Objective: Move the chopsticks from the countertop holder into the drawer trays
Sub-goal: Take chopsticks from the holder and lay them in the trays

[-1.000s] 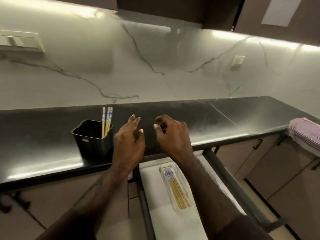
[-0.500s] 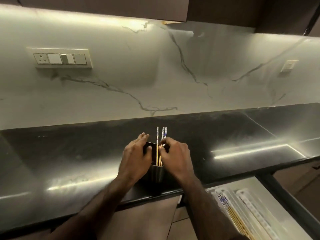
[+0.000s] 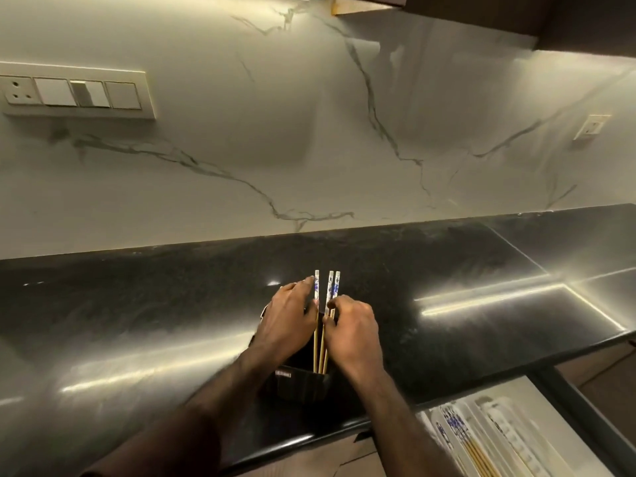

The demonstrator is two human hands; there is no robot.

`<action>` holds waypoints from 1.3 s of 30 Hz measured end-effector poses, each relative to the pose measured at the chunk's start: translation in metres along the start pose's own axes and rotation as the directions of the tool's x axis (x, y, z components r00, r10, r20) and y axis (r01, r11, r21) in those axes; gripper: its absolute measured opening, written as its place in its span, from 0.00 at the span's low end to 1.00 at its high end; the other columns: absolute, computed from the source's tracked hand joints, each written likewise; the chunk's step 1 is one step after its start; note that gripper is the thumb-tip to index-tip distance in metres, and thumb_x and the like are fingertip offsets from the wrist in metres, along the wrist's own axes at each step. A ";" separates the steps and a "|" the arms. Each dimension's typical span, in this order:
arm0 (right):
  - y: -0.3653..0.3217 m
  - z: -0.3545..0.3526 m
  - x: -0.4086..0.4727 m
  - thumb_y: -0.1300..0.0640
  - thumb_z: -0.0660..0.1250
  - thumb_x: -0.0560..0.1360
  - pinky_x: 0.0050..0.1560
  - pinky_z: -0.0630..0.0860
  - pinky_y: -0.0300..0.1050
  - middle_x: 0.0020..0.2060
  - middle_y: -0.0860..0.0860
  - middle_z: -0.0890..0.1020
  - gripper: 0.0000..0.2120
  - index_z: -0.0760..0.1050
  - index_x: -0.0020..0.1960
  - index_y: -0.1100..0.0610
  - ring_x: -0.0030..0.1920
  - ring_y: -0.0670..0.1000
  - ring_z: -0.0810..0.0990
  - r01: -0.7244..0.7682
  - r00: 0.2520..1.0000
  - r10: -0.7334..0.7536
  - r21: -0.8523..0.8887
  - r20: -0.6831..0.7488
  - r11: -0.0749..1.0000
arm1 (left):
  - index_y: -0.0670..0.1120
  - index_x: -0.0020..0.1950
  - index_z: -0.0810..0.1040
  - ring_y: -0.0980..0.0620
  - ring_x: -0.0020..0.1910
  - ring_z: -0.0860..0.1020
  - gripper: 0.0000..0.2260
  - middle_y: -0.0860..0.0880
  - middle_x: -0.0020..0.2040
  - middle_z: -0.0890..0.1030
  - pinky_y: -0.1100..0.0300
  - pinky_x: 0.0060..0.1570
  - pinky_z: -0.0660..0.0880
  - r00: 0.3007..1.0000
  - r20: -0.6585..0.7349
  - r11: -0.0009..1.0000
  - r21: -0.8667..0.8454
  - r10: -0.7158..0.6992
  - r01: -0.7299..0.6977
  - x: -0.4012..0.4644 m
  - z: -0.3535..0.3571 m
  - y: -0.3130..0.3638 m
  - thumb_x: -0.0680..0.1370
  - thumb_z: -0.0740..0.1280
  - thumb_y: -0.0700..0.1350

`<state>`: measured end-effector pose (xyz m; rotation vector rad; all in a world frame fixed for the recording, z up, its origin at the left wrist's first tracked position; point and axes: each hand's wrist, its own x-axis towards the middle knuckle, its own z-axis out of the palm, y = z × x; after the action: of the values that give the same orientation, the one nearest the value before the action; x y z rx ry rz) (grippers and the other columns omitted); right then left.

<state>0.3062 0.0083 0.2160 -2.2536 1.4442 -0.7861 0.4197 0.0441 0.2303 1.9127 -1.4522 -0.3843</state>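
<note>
Countertop point(image 3: 137, 321) carries black holder point(image 3: 303, 380) near its front edge, at 11 o'clock from the open drawer trays point(image 3: 516, 432), likely to keep transfers short. Left hand point(image 3: 285, 325) and right hand point(image 3: 354, 332) flank the three upright chopsticks point(image 3: 321, 335); fingers touch shafts, firm grip cannot be told. Holder interior hidden; tray contents blurred, cropped.

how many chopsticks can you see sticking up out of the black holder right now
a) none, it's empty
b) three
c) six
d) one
b) Three chopsticks with blue-and-white patterned tops stand in the black holder on the countertop, between the left hand and the right hand.
</note>
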 end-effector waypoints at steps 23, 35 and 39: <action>0.013 0.020 0.024 0.63 0.66 0.75 0.47 0.76 0.37 0.44 0.47 0.82 0.09 0.80 0.51 0.53 0.46 0.44 0.78 -0.013 0.994 -0.002 0.136 0.107 0.991 | 0.37 0.55 0.81 0.53 0.40 0.85 0.15 0.46 0.40 0.86 0.65 0.40 0.80 0.970 0.121 0.545 -0.810 -0.209 0.218 0.047 0.017 -0.021 0.69 0.73 0.30; -0.024 -0.036 -0.007 0.59 0.73 0.73 0.48 0.82 0.42 0.45 0.49 0.86 0.10 0.75 0.51 0.52 0.46 0.43 0.85 -0.107 0.994 0.093 0.627 0.055 0.771 | 0.46 0.52 0.82 0.47 0.45 0.86 0.15 0.46 0.45 0.87 0.54 0.47 0.82 0.996 -0.044 0.538 -0.839 0.077 -0.079 0.036 -0.092 0.065 0.68 0.74 0.34; -0.019 -0.055 -0.031 0.61 0.72 0.74 0.50 0.82 0.44 0.46 0.50 0.86 0.08 0.80 0.53 0.54 0.47 0.46 0.86 -0.129 0.988 0.040 0.669 0.146 0.732 | 0.48 0.53 0.82 0.48 0.43 0.86 0.16 0.47 0.42 0.87 0.55 0.44 0.82 0.990 -0.066 0.511 -0.851 0.122 -0.120 0.024 -0.110 0.093 0.69 0.74 0.33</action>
<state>0.2757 0.0444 0.2620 -1.6210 0.9650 -0.9358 0.4269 0.0477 0.3761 0.9724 -1.0494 -0.8542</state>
